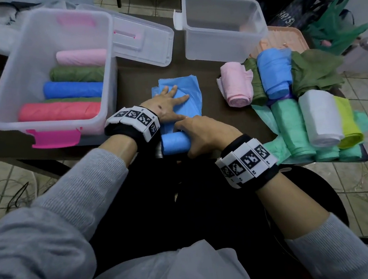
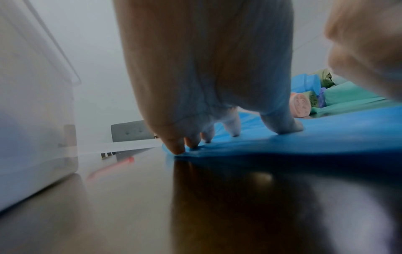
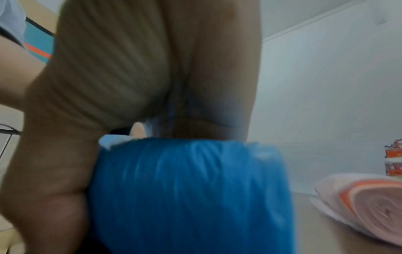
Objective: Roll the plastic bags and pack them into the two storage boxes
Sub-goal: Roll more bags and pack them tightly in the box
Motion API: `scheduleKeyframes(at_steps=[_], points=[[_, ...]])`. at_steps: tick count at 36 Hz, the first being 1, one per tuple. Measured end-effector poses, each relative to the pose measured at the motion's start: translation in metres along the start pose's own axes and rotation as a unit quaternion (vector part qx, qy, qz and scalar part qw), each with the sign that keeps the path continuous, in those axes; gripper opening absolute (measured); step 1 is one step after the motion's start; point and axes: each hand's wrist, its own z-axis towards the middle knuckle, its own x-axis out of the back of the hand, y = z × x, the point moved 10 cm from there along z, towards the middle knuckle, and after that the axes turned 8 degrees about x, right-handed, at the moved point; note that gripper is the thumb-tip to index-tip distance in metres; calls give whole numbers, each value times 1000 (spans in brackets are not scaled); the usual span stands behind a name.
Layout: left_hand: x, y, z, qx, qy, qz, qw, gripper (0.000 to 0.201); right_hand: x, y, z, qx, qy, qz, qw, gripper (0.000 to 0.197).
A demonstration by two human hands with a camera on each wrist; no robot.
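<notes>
A light blue plastic bag (image 1: pixel 190 87) lies flat on the dark table, its near end wound into a roll (image 1: pixel 174 143). My left hand (image 1: pixel 170 98) presses its spread, straight fingers (image 2: pixel 232 127) on the flat part (image 2: pixel 326 135). My right hand (image 1: pixel 202 133) curls over the blue roll (image 3: pixel 191 194) at the table's near edge, thumb on its side. The large clear box (image 1: pixel 4 104) with pink latches at left holds several rolls: pink, green, blue, red. The smaller clear box (image 1: pixel 212 45) at back right looks empty.
A pink roll (image 1: pixel 237 83) lies right of the blue bag. Beyond it lie blue (image 1: pixel 275 73), mint green (image 1: pixel 293 127), white (image 1: pixel 320 118) and yellow-green rolls on loose green bags. The big box's lid (image 1: pixel 145 42) hangs open behind it. A peach tray (image 1: pixel 285 39) is at back right.
</notes>
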Motion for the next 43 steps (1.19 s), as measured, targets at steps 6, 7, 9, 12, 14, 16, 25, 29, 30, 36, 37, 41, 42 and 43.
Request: scheduleKeyframes(at_steps=[6,7,9,12,14,16,25,29,30,36,37,41,42,43], points=[[-1,-2,4,0,5,-16,1000,73,-7,11,-2,-22,46,59,997,52],[-1,-3,5,0,6,-18,1000,73,-8,11,-3,-19,48,61,997,52],[0,-3,5,-3,10,-22,1000,74,-7,12,-2,-12,50,63,997,52],[1,-2,6,-11,16,-31,999,74,-6,14,-2,-16,59,77,995,53],[4,-3,6,-16,22,-52,998,75,-4,17,-1,-19,69,80,994,51],[6,-5,6,-19,30,-74,997,77,-2,19,0,-20,73,75,994,50],[19,-6,-3,-22,94,-162,982,68,9,33,1,-22,98,132,986,60],[29,-7,-20,-18,162,-204,965,40,13,37,1,-20,118,123,985,48],[32,-7,-26,-20,177,-217,960,34,13,40,1,-25,120,104,987,51],[21,-21,-46,28,156,-291,943,14,11,48,2,-57,129,50,989,58],[19,-23,-48,35,145,-294,944,16,10,49,3,-56,129,56,988,58],[14,-23,-55,25,93,-263,960,22,11,49,1,-42,150,94,983,57],[11,-23,-56,21,77,-268,960,23,13,50,1,-39,160,106,981,56],[8,-23,-56,17,61,-280,958,23,14,50,0,-38,171,114,978,55]])
